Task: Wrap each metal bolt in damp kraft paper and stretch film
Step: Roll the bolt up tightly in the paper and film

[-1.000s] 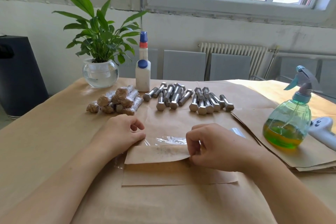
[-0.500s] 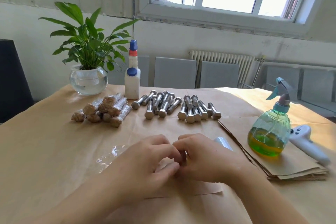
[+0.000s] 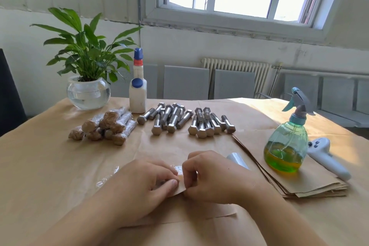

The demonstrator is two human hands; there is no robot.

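Both hands — left hand (image 3: 147,181) and right hand (image 3: 211,177) — pinch a small brown kraft paper sheet (image 3: 179,186) atop crinkled clear stretch film (image 3: 107,175); damp paper may tear if pulled — bare steel bolts (image 3: 185,121) wait beyond.

Bare paper betw. hands (image 3: 143,183) & bolts (image 3: 187,121); spray bottle (image 3: 284,147) blocks right.

The hands (image 3: 179,181) hide most of the kraft sheet (image 3: 180,186). Whether a bolt lies inside cannot be told. The roll of film (image 3: 237,160) is half hidden.
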